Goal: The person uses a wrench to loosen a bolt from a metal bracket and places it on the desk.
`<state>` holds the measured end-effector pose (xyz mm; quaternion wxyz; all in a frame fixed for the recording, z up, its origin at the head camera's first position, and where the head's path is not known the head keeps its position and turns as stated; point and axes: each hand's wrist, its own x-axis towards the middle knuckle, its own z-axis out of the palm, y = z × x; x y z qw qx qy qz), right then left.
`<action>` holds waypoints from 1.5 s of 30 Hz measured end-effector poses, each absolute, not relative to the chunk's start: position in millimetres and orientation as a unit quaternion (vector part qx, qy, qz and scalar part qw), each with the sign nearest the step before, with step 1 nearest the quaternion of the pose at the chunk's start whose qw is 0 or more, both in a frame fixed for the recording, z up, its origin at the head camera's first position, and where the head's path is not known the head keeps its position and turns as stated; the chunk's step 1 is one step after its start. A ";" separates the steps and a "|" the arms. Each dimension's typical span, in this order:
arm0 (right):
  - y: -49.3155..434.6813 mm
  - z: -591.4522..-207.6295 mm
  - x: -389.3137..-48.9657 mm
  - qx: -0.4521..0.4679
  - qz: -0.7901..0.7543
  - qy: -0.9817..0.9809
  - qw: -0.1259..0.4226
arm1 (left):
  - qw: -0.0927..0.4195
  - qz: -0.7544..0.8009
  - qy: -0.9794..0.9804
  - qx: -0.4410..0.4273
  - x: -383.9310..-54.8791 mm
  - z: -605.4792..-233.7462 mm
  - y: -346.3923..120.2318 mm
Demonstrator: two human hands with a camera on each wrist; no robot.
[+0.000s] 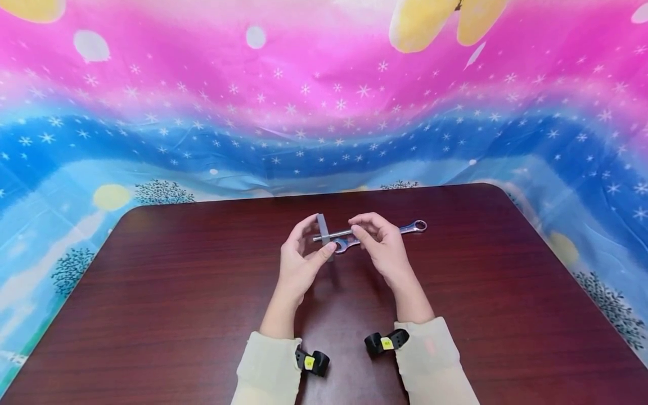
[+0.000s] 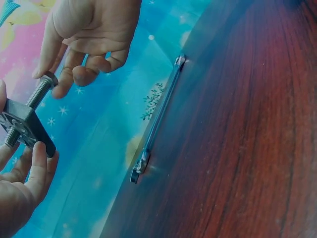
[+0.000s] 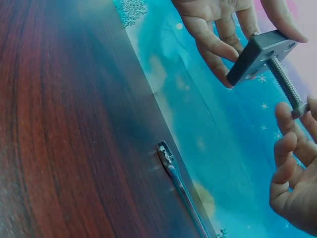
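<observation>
My left hand [image 1: 298,260] grips a square grey metal block [image 2: 30,124] with several holes, thumb on one side and fingers on the other. A threaded bolt [image 3: 284,82] passes through the block, and its tip sticks out on the far side. At the bolt's head, the thumb and fingertips of my right hand [image 1: 383,247] pinch it. Both hands are raised above the table. Behind them a combination wrench [image 1: 414,226] lies on the tabletop, its open end to the left and its ring end to the right; the right hand hides part of its shaft in the head view.
The dark red-brown wooden table [image 1: 192,292] has rounded far corners. A patterned pink and blue cloth [image 1: 324,129] hangs around its back and sides. Black wrist straps [image 1: 318,364] sit on both sleeves.
</observation>
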<state>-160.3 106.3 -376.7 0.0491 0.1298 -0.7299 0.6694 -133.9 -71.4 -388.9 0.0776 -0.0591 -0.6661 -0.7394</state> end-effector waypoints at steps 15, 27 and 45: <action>106.1 -378.0 -161.0 0.118 0.662 -0.739 0.035 | 0.072 -0.736 -0.670 -0.062 -132.4 -386.4 -70.9; 106.9 -380.3 -160.3 0.161 0.647 -0.744 0.046 | 0.079 -0.729 -0.678 -0.047 -133.3 -388.1 -72.0; 107.8 -379.0 -161.6 0.138 0.661 -0.736 0.035 | 0.089 -0.736 -0.669 -0.055 -134.2 -388.3 -72.4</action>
